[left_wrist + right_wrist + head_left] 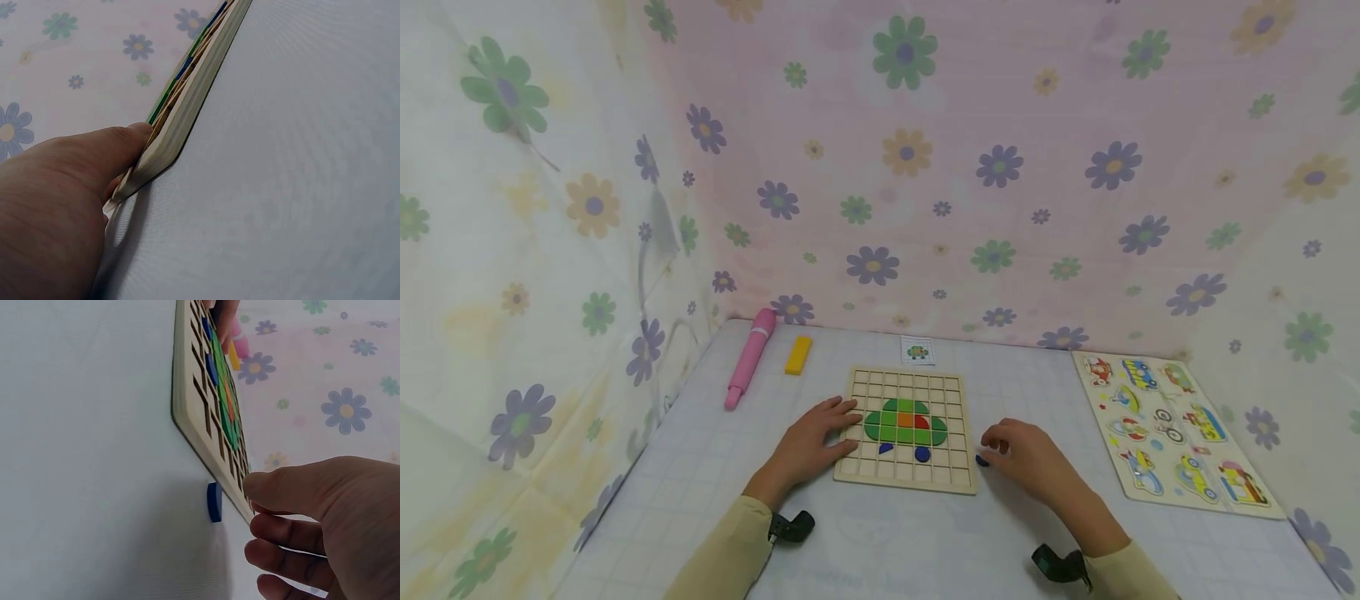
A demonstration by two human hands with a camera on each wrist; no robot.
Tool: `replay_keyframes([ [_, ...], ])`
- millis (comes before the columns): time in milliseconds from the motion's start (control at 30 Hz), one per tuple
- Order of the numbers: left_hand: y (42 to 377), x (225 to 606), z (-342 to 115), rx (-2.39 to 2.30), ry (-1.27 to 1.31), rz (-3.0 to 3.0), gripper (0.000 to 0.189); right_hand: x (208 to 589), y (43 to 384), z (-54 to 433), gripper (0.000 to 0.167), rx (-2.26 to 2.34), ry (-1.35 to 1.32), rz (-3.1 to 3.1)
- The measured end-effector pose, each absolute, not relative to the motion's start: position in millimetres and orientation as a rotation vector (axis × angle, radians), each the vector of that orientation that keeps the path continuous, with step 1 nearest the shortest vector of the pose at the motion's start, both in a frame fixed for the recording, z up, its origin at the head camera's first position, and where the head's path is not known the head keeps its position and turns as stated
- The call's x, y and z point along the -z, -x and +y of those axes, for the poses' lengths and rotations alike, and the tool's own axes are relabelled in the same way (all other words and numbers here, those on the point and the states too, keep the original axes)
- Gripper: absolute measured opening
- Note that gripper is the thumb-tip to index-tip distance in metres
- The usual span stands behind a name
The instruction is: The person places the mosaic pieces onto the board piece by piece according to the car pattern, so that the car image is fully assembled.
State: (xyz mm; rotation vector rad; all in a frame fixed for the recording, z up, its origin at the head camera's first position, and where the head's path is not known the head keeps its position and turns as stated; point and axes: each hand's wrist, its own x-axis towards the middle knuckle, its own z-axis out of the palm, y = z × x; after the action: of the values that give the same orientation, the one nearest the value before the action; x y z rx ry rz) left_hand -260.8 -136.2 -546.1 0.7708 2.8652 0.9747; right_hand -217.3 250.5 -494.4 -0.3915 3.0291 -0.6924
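A wooden grid board lies on the table, bearing green pieces, an orange piece, a red piece, a small blue piece and a round blue shape. My left hand rests at the board's left edge, fingers spread, with the thumb touching the rim in the left wrist view. Off the right edge lies a loose blue piece with one curved side. My right hand hovers beside it, fingers loosely bent, apart from the piece in the right wrist view.
Behind the board sits a small picture card. At back left are a pink pen-shaped object and a yellow block. A vehicle puzzle board lies at right. Flowered cloth walls surround the table.
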Motion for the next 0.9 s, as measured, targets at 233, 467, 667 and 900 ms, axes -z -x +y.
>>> replay_keyframes([
  [233,261,546,-136,-0.968,-0.777,2.866,0.05,504,214,253,0.013,0.683,0.361,2.998],
  [467,261,548,-136,-0.962,-0.769,2.869,0.051,510,213,254,0.014,0.685,0.385,3.002],
  [667,262,548,-136,-0.957,-0.761,2.867,0.05,513,214,253,0.016,0.665,0.394,3.016],
  [900,262,547,-136,-0.946,-0.762,2.864,0.051,513,214,252,0.014,0.644,0.389,3.026],
])
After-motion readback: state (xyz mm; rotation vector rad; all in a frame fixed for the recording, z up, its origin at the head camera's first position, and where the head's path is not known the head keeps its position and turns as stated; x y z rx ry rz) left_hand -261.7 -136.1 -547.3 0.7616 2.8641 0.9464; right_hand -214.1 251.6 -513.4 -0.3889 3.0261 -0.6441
